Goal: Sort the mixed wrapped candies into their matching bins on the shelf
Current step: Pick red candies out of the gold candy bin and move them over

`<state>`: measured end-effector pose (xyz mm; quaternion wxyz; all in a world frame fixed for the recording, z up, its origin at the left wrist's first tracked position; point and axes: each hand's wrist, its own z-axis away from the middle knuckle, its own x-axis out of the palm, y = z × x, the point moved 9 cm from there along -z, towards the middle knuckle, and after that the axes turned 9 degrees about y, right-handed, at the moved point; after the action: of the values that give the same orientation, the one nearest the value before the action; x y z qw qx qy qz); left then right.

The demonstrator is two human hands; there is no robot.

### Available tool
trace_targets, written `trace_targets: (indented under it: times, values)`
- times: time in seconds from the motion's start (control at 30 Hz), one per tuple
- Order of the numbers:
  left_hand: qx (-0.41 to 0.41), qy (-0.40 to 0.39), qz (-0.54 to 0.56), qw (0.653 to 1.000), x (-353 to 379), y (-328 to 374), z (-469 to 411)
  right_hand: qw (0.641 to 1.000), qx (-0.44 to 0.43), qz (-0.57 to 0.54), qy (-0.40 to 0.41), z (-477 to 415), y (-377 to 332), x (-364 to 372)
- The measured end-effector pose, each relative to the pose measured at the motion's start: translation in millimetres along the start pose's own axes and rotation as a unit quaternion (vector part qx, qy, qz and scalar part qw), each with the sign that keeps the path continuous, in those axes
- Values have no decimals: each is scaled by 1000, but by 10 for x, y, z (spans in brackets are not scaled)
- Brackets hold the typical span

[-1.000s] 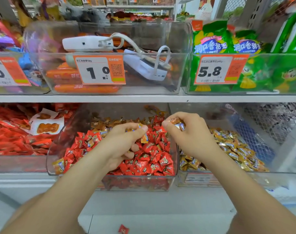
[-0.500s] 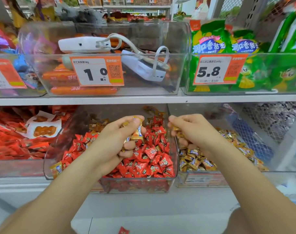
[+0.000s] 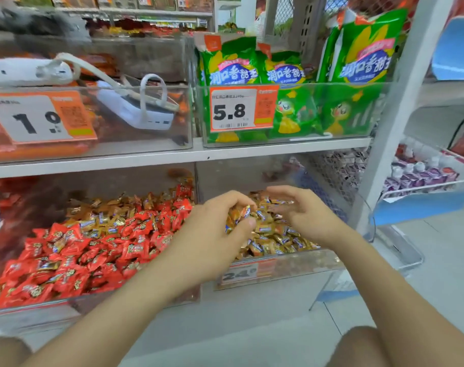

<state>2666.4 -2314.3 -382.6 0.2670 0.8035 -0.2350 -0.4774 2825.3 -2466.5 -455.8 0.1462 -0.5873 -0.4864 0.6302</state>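
Item: gold-wrapped candies [image 3: 241,213], a small cluster, being pinched between the curled fingers [image 3: 232,199] and thumb of the left hand [image 3: 217,226], apparently for release among matching stock. Location: being held above the gold bin [image 3: 291,268], close to its left wall, just beside the mixed bin [image 3: 98,303]. Right hand [image 3: 305,215]: fingers being held loosely spread, gripping nothing, above the same pile. Both forearms are being extended forward beneath the shelf edge [image 3: 172,157].

The upper shelf board [image 3: 252,151] carries two clear bins side by side: left upper bin [image 3: 156,62], tagged 1.0, and right upper bin [image 3: 331,83], tagged 5.8. The lower shelf [image 3: 252,311] carries the red-candy bin [image 3: 93,300], holding red candies [image 3: 93,250], just beside the gold-candy bin [image 3: 305,266], holding gold candies [image 3: 273,234].
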Motion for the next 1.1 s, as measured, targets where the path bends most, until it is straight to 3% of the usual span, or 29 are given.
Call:
trace_targets:
  times: [0.13, 0.27, 0.33, 0.4, 0.53, 0.63, 0.7, 0.8, 0.9, 1.0, 1.1]
  values:
    - [-3, 1, -62, 998, 554, -96, -422, 996, -27, 25, 78, -2, 80, -289]
    - [-33, -212, -73, 974, 1281, -376, -590, 995, 14, -9, 97, 23, 179, -419]
    - [-19, -238, -82, 968, 1344, -384, -598, 997, 13, -5, 79, 52, 136, -396]
    - [15, -203, -91, 975, 1204, -279, -596, 998, 23, 16, 56, 81, 68, -356]
    - [144, -62, -234, 959, 540, -19, -408, 998, 5, 56, 35, 132, -281, -207]
    - [186, 24, -230, 955, -15, -33, -99, 997, -55, 58, 15, 232, -772, 71]
    - [147, 74, -241, 956, -408, -242, 39, 992, -109, 70, 8, 339, -1182, 309]
    - [12, 86, -291, 953, -913, -899, 134, 984, -170, 56, 13, 474, -1731, 676]
    - [-166, 76, -372, 910, -1322, -1658, 252, 974, -210, 80, -10, 460, -2032, 1177]
    - [-312, 12, -402, 861, -1495, -2197, 419, 954, -206, 210, -50, 291, -2026, 1741]
    - [-385, -54, -349, 853, -1529, -2486, 431, 930, -155, 327, -70, 41, -1924, 2106]
